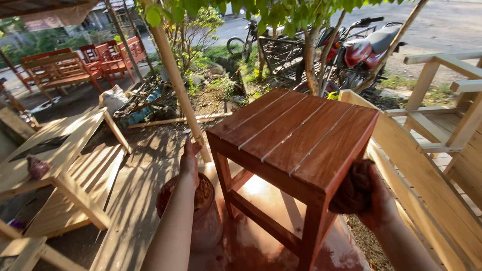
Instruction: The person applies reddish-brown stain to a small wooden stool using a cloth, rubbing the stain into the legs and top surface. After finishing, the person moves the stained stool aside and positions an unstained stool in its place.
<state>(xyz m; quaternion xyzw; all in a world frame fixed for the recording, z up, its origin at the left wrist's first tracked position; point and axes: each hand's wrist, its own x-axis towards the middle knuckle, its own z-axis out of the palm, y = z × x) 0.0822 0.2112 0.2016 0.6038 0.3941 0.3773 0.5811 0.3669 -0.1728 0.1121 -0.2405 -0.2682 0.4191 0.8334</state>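
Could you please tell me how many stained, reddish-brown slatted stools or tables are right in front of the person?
1: the stained stool stands between the left hand and the right hand, which holds a stained rag. Others may be hidden.

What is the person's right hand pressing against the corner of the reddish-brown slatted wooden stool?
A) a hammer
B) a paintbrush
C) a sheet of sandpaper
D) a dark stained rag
D: the right hand grips a dark, stain-soaked bunched rag against the reddish-brown slatted wooden stool.

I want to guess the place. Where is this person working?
Probably an outdoor furniture workshop: a freshly stained slatted stool, bare unfinished wooden chairs, and a stain-smeared pot under the left hand.
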